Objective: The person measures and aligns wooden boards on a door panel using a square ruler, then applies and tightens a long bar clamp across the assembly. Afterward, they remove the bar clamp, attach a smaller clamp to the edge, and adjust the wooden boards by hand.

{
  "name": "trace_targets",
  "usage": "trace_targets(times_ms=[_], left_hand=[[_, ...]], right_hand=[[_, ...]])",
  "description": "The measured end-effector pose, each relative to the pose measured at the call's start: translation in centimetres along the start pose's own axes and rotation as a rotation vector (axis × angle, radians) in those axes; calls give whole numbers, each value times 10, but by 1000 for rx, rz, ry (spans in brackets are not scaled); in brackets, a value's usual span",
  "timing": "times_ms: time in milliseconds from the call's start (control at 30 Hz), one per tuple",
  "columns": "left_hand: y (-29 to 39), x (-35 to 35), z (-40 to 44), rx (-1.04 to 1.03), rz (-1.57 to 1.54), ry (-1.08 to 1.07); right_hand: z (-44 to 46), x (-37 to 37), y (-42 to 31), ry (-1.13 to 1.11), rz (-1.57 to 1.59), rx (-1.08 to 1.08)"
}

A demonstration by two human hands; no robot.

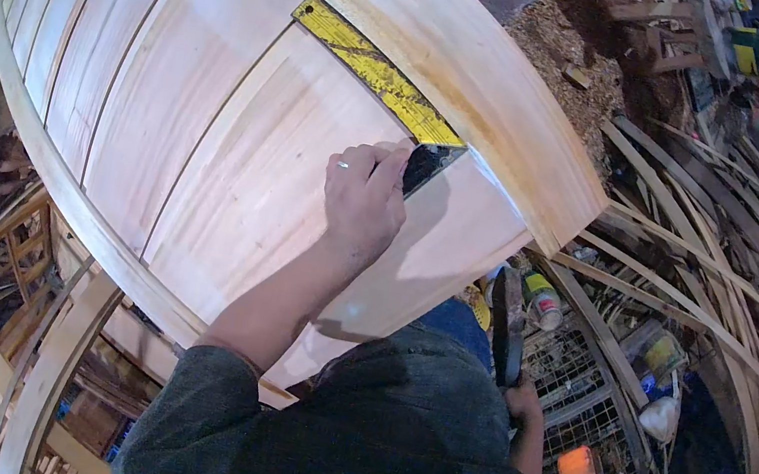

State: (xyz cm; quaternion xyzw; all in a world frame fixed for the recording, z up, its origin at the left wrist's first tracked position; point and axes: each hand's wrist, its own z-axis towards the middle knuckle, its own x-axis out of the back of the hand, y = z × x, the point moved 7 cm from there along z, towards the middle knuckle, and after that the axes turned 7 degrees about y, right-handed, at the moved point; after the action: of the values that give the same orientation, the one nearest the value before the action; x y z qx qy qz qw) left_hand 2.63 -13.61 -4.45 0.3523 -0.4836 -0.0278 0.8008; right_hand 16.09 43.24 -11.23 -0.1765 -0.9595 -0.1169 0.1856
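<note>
My left hand (366,196) is closed on the black stock of a try square (378,74). The square's worn yellow blade lies on the pale wooden panel (244,142), along the inner side of the raised wooden border (514,108). Low at my right side, my right hand (524,405) is wrapped round the lower end of a long, dark, narrow tool (509,326). That tool points away from me; its exact kind cannot be made out. Dark seams cross the panel.
Long thin wood strips (715,235) are piled at the right. Below them are a metal grate (579,374), a white and green container (545,305) and an orange object (576,471). Curved wooden frames (63,364) stand at lower left. Shavings (573,58) cover the ground beyond the border.
</note>
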Motion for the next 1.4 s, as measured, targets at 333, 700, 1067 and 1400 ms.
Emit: trace_targets(times_ms=[333,700,1067,1400], left_hand=[[7,7,1,-55,-7,80],[9,9,-3,-70,21,95],[11,17,2,-22,8,81],[-52,153,19,22,356,205]], right_hand=[[-14,30,-43,71,49,36],[-37,26,-51,121,-12,1],[110,-78,142,133,-183,117],[156,-55,147,210,-48,100]])
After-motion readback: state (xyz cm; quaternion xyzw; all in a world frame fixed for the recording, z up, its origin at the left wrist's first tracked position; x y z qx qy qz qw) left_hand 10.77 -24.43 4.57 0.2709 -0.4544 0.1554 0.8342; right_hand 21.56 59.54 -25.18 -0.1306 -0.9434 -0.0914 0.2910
